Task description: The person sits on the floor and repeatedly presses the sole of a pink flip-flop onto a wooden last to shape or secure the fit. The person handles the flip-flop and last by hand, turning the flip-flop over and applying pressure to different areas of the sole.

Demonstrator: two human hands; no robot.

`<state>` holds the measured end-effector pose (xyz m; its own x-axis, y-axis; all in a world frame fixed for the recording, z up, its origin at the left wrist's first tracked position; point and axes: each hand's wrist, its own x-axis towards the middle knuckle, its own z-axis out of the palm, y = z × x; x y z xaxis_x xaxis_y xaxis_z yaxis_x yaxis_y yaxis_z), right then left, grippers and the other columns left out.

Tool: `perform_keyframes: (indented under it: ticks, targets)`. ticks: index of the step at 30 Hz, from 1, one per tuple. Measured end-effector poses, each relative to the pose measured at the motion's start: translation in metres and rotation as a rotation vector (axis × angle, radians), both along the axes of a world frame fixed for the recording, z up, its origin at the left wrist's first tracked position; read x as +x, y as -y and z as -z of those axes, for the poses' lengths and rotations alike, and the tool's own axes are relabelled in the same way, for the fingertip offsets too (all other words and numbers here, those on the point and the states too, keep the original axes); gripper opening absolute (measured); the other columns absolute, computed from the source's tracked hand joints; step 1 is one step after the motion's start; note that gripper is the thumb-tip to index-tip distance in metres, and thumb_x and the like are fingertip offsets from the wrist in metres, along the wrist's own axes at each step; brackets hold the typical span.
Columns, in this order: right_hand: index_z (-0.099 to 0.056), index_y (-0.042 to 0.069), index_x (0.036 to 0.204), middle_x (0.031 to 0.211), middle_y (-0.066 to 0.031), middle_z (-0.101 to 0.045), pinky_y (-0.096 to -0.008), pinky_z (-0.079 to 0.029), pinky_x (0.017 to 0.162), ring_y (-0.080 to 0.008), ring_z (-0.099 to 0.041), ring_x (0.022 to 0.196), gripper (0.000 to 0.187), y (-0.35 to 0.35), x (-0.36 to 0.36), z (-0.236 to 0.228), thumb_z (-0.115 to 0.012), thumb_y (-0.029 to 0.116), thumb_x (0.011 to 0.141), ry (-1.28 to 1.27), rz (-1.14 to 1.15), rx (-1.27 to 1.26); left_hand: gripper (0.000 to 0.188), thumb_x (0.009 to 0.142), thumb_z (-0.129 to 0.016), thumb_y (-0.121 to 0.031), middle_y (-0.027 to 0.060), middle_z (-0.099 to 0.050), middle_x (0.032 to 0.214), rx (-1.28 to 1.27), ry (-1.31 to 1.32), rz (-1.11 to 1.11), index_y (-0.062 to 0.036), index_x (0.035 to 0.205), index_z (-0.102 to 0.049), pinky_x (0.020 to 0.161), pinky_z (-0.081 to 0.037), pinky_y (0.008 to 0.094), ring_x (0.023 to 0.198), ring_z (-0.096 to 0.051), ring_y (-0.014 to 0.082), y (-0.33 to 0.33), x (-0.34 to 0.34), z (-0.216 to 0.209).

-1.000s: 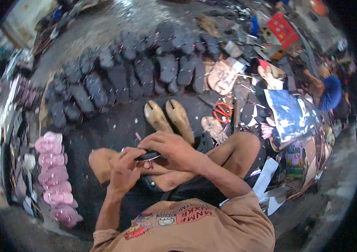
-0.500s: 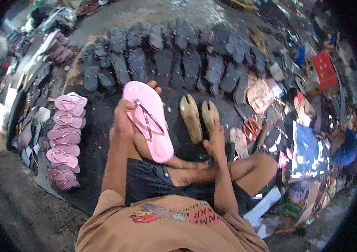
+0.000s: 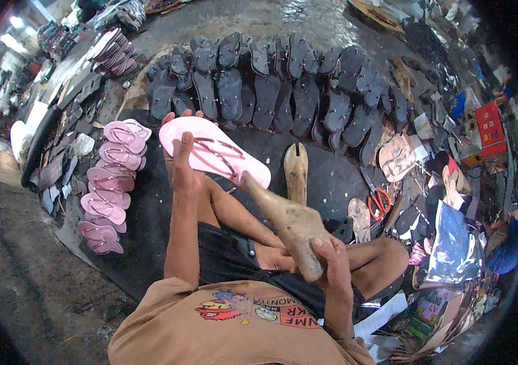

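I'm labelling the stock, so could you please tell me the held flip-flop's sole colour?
The flip-flop's sole is light pink; it shows best in the head view.

Block capitals (image 3: pixel 292 313) on a brown shirt (image 3: pixel 234 334) at six o'clock, lettering (image 3: pixel 434 300) on a green package (image 3: pixel 421 327) at four, unreadable marks (image 3: pixel 489 125) on a red panel (image 3: pixel 493 141) toward three

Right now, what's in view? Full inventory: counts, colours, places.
Held flip-flop: 1, pink, in left hand
Foot-shaped forms: 2, tan, one in right hand, one on the mat
Laid-out flip-flops: many, pink, left
Soles: many, dark, beyond the forms
Scissors: 1, orange-handled, right
Panel: 1, red, far right
Sheet: 1, blue, right
Mat: 1, black, centre
Clutter: uncounted, mixed colours, sides
Shirt: 1, brown, bottom
Shorts: 1, black, lap
Hands: 2, bare, both holding
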<state>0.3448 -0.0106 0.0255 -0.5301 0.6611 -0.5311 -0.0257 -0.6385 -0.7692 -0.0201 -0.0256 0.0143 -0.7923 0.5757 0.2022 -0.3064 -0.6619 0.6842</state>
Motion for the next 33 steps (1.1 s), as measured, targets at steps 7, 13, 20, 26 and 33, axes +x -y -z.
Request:
perform_keyframes:
  ticks: [7,13,20,26,33]
  targets:
    - [-0.063,-0.005,0.143,0.135,-0.0211,-0.072,-0.0384,-0.053,0.107,-0.0275,-0.069,0.124,0.058,0.009,-0.047,-0.042,-0.079,0.008,0.088,0.051,-0.170,0.729,0.054,0.103,-0.070,-0.039,0.0180,-0.060,0.143,-0.125,0.100,0.403,-0.0173,0.146,-0.048,0.106,-0.053,0.0726,0.141,-0.055,0.0382,0.005,0.032,-0.007]
    - [-0.063,-0.004,0.142,0.147,-0.0273,-0.063,-0.0447,-0.050,0.113,-0.0371,-0.067,0.131,0.056,0.025,-0.059,-0.010,-0.077,0.004,0.088,0.084,-0.027,1.105,0.049,0.103,-0.070,-0.040,0.0180,-0.063,0.137,-0.147,0.243,0.449,-0.0162,0.141,-0.051,0.103,-0.057,0.0672,0.137,-0.058,0.0384,0.006,0.043,-0.022]
    - [-0.056,-0.002,0.150,0.149,-0.0250,-0.062,-0.0516,-0.039,0.123,-0.0371,-0.058,0.142,0.058,0.006,-0.062,0.015,-0.074,0.010,0.096,0.058,-0.089,1.053,0.049,0.088,-0.075,-0.010,0.0166,-0.064,0.127,-0.302,0.238,0.527,-0.0119,0.133,-0.054,0.097,-0.063,0.0609,0.128,-0.065,0.0384,0.004,0.048,-0.016]
    - [-0.048,-0.004,0.155,0.160,-0.0246,-0.051,-0.0409,-0.041,0.122,-0.0333,-0.050,0.149,0.058,0.028,-0.076,0.046,-0.068,0.007,0.101,0.007,0.004,0.850,0.064,0.105,-0.068,-0.038,0.0163,-0.059,0.148,-0.238,0.280,0.497,-0.0121,0.158,-0.042,0.114,-0.053,0.0513,0.139,-0.057,0.0337,0.000,0.067,0.026]
    - [-0.062,0.011,0.144,0.155,-0.0189,-0.052,-0.0536,-0.038,0.119,-0.0399,-0.043,0.147,0.048,0.041,-0.077,0.049,-0.074,0.022,0.099,0.012,-0.220,1.002,0.073,0.105,-0.053,-0.061,0.0135,-0.066,0.136,-0.658,0.450,0.587,-0.0072,0.154,-0.048,0.106,-0.056,0.0447,0.122,-0.067,0.0279,0.077,0.113,0.059]
